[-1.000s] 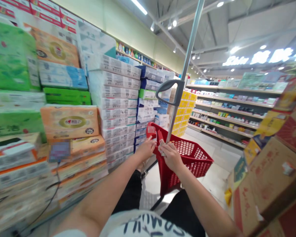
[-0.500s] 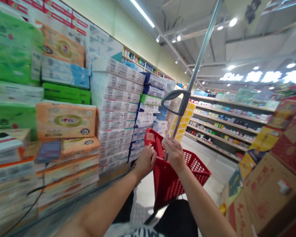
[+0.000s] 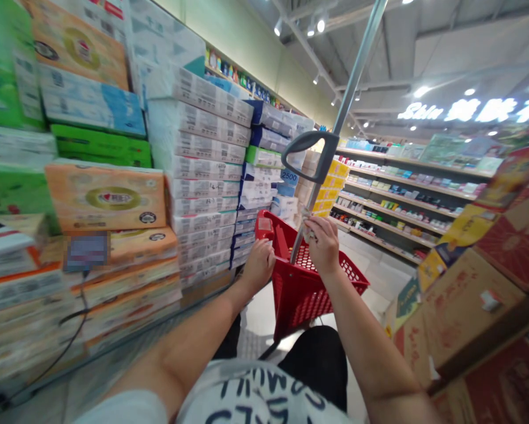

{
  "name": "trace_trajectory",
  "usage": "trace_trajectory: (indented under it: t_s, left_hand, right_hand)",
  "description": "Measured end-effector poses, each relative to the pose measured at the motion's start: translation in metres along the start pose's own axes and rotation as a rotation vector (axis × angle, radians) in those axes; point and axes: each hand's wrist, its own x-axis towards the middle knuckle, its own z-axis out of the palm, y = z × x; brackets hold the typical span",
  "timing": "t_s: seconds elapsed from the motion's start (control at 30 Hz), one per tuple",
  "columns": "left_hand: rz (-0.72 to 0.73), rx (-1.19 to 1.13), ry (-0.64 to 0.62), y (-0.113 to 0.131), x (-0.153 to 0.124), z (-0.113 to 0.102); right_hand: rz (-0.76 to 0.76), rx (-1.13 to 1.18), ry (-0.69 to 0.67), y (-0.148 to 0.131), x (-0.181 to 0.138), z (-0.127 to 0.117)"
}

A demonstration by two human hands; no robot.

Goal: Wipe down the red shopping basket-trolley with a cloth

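Observation:
A red plastic shopping cart (image 3: 297, 294) with perforated sides stands in front of me. My left hand (image 3: 259, 262) is curled closed at its near left corner, beside the raised red handle part (image 3: 264, 227). In my closed right hand (image 3: 323, 244) is a crumpled pale cloth (image 3: 307, 227), pressed against the metal pole (image 3: 298, 244) or just beside it. The pole rises at a slant out of the cart and bears a grey loop handle (image 3: 310, 156) above my hands.
Stacked tissue packs (image 3: 109, 197) and white packaged goods (image 3: 206, 188) line the left side. Cardboard boxes (image 3: 480, 312) are piled on the right. Farther off are stocked shelves (image 3: 392, 200). A thin cable (image 3: 72, 338) hangs from a small blurred display (image 3: 86, 250) at left.
My view has tilted down and shifted, showing more of my shirt. My right hand has moved slightly right and up along the pole, and the cloth shows more clearly. My left hand stays at the cart.

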Motion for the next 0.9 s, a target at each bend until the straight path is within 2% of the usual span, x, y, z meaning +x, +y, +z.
trace_trajectory:
  t_s: [0.23,0.37,0.63,0.8,0.9]
  left_hand:
    - [-0.012,-0.020,-0.014,-0.002,0.000,0.003]
    - [-0.024,-0.033,-0.011,-0.002,0.001,0.001]
    - [-0.046,-0.031,-0.020,-0.004,0.002,0.002]
    - [-0.057,-0.039,-0.031,-0.002,0.002,0.003]
    - [-0.057,-0.042,-0.031,-0.002,0.002,0.003]
  right_hand:
    - [0.098,0.041,-0.101,0.003,-0.017,-0.003]
    - [0.135,0.071,-0.074,0.002,-0.011,-0.002]
    - [0.259,0.147,-0.155,-0.002,-0.036,0.013]
    - [0.257,0.127,-0.107,-0.003,-0.035,0.015]
    - [0.308,0.130,-0.139,-0.006,-0.046,0.018]
